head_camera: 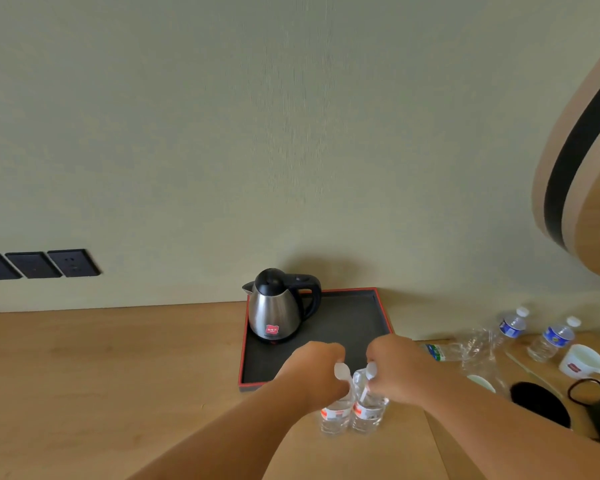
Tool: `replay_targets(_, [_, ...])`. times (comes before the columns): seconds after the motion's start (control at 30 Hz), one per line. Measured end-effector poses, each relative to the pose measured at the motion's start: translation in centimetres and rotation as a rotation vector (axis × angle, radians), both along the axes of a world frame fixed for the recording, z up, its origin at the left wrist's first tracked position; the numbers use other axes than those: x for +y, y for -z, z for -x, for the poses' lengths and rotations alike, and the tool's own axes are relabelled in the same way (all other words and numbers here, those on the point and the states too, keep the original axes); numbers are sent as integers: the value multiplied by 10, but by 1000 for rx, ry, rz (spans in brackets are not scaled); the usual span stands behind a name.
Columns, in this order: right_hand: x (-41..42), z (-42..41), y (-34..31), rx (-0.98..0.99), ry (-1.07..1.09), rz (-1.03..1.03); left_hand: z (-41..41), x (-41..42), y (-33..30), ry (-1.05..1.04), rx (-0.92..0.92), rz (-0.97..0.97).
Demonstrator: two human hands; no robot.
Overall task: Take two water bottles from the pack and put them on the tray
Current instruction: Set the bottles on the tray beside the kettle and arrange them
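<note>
Bottles gripped at necks, one in each closed hand: left hand, right hand; next, set both on tray

Wooden counter with tray, bottles

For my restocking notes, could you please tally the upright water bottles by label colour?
Red-label bottles: 2, the left one and the right one, near the hands.
Blue-label bottles: 2, the nearer-wall one and the one by the mug.
Total: 4
</note>
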State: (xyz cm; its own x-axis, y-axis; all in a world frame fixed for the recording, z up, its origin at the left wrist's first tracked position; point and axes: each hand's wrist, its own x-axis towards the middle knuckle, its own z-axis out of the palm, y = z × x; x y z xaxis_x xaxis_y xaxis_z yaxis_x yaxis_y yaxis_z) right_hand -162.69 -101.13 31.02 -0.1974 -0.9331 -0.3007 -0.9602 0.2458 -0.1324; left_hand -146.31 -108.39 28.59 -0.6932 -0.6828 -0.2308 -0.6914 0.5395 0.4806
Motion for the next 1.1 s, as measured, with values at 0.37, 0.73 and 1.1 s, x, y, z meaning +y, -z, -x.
replay_targets(0.37, [-61, 83, -31, -154, -126, 104, 59, -23, -47, -158, -9, 72])
replay_targets(0.73, [-119, 145, -43, -143, -203, 195, 123, -69, -71, -221, -31, 128])
replay_targets(1.1, [-163, 175, -23, -6, -133, 182, 167, -136, -28, -172, -31, 133])
